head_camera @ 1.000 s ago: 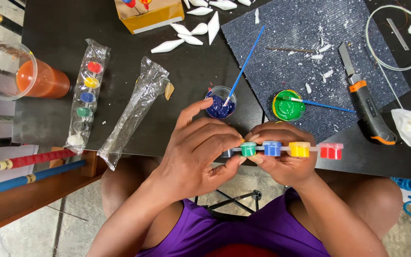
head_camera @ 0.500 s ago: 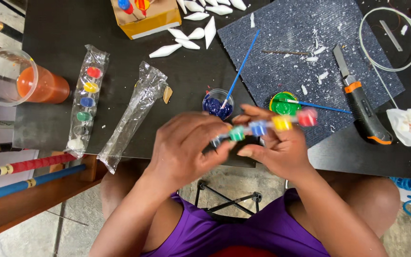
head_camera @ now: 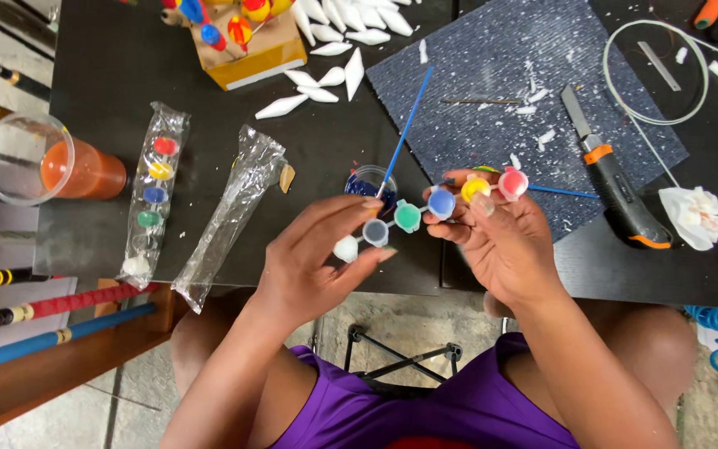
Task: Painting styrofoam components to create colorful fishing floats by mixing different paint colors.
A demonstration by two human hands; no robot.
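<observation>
From my seat at the feed, I start at nine o'clock, where a clear plastic cup [head_camera: 22,158] of orange liquid stands on the matte black table [head_camera: 209,91]. Just toward the centre lie two crinkled clear plastic sleeves: one sealed paint strip [head_camera: 151,195] still showing round coloured pots, and an empty wrapper [head_camera: 230,216] beside it, long and limp. Near the centre, the left hand [head_camera: 309,262] pinches the low end of a strip of paint pots [head_camera: 425,208], thumb and fingertips closed on the white and grey pots. The strip is a chain of small round plastic cups joined edge to edge, reading white, grey, green, blue, yellow, red. Its long axis runs from about eight o'clock up toward two o'clock, held above the table's near edge, lids facing the camera. The right hand [head_camera: 500,241] grips the upper end, fingers curled beneath and thumb pressing near the blue and yellow pots. Behind the strip a small jar of blue paint [head_camera: 367,181] holds a thin blue brush [head_camera: 405,137]; I think a green pot hides behind the fingers, but can't be sure. At two o'clock a rough grey-blue mat [head_camera: 508,83] is flecked with white shavings, and an orange-and-black utility knife [head_camera: 617,187] lies across its edge.
</observation>
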